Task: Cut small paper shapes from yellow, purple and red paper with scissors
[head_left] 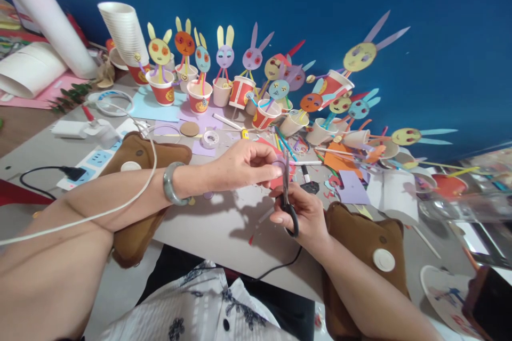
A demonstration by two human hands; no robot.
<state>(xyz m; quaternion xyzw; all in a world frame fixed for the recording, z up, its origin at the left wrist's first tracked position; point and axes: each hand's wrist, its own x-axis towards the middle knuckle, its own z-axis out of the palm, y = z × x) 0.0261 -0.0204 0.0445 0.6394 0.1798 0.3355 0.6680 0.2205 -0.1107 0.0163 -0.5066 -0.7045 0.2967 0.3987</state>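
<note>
My right hand (pixel 302 213) is wrapped round the black handles of a pair of scissors (pixel 285 192), whose blades point up and away from me. Just left of the blades, my left hand (pixel 250 164) pinches a small, thin purple piece (pixel 279 164) between thumb and fingers. The piece touches or nearly touches the blades; its exact shape is hard to make out. Both hands are raised over the grey table (pixel 240 229) near its front edge. A green bangle (pixel 173 184) sits round my left wrist.
Paper cups with rabbit-faced figures (pixel 161 85) line the blue wall. Brown cushions (pixel 370 256) lie beneath both forearms. A power strip (pixel 94 162) and white cable are at left, a tape roll (pixel 210 138) and purple paper (pixel 354 187) beyond my hands. Stacked cups (pixel 124 32) stand back left.
</note>
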